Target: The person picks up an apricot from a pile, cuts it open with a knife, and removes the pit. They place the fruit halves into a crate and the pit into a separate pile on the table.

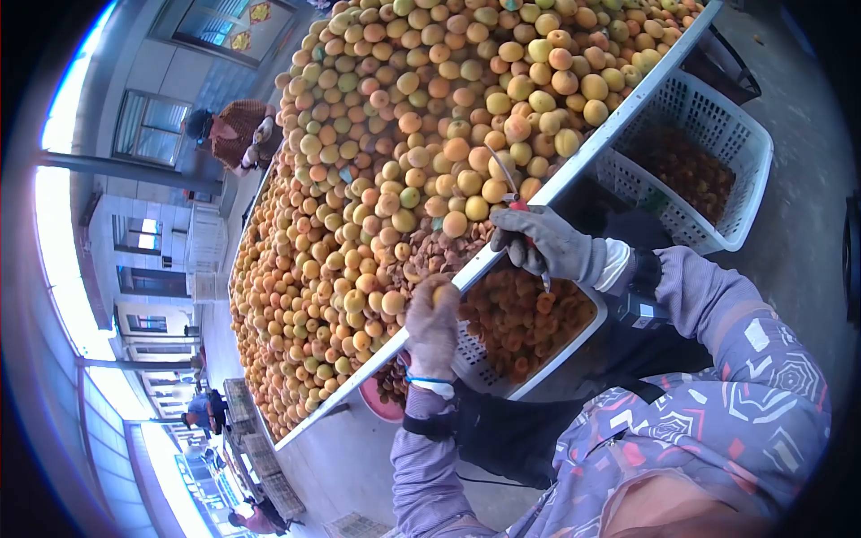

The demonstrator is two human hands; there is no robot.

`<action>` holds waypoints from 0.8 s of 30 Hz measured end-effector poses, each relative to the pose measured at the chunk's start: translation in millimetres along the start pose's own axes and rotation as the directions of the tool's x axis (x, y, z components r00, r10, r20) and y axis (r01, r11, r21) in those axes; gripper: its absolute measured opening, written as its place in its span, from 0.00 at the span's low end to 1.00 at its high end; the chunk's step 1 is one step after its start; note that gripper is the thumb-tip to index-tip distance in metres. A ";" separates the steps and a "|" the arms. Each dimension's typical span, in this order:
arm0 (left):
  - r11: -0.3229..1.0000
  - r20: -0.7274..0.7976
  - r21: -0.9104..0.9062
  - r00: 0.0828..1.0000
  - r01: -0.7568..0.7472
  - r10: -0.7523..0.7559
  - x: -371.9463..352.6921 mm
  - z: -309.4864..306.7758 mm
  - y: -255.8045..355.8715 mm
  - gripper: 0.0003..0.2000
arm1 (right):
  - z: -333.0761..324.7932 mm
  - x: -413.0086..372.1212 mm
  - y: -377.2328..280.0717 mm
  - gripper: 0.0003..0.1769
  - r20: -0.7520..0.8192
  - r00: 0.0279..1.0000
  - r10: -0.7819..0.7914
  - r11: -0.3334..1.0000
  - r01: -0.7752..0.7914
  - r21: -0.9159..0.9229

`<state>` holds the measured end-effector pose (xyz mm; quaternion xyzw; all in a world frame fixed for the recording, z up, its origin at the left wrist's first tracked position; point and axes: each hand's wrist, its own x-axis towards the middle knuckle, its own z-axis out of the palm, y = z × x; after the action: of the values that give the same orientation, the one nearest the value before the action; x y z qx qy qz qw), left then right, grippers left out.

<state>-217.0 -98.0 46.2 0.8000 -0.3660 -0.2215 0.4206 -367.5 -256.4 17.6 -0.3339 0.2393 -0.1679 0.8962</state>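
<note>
My left hand (433, 334), in a light dusty glove, is closed around an apricot (439, 294) at the edge of a large raised bin. Fingers partly cover the fruit. My right hand (554, 247), in a grey glove, grips a red-handled tool (517, 204) with a thin curved metal end. A metal tip also shows below that hand. Beyond both hands whole apricots (408, 121) are heaped, with a patch of brown pits or scraps (435, 255) by the rim. Below the hands, a white crate (587, 327) holds orange pieces that look like opened apricots (516, 327).
The bin's pale rim (619, 121) runs diagonally between me and the fruit. Another white crate (758, 148) with brownish contents stands at upper right. A pink basin (381, 408) sits under the rim. Across the heap is a co-worker (240, 130); more people are farther off.
</note>
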 end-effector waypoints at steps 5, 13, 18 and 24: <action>0.981 -0.136 0.187 0.988 -0.052 0.078 -22.4 -4.9 -24.7 0.16 | 8.6 -3.4 7.5 0.19 0.027 0.999 -0.033 0.997 0.035 -0.073; 0.944 -0.583 0.314 0.805 0.101 0.108 22.3 -83.7 -64.0 0.17 | 18.4 -12.0 3.3 0.17 -0.079 0.997 0.024 0.975 -0.041 -0.219; 0.860 -0.537 0.443 0.843 0.253 0.028 51.9 -105.2 -80.9 0.25 | 15.7 -5.2 7.6 0.20 0.001 1.000 0.022 0.932 -0.020 -0.363; 0.832 -0.581 0.439 0.813 0.339 -0.024 70.3 -102.3 -83.8 0.25 | 21.7 -9.8 19.8 0.13 0.145 0.986 -0.082 0.809 0.151 -0.567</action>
<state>-71.3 -68.3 29.0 0.9449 -0.1931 0.0867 0.2498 -361.1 -226.4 21.6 -0.6124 0.2063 -0.1229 0.7532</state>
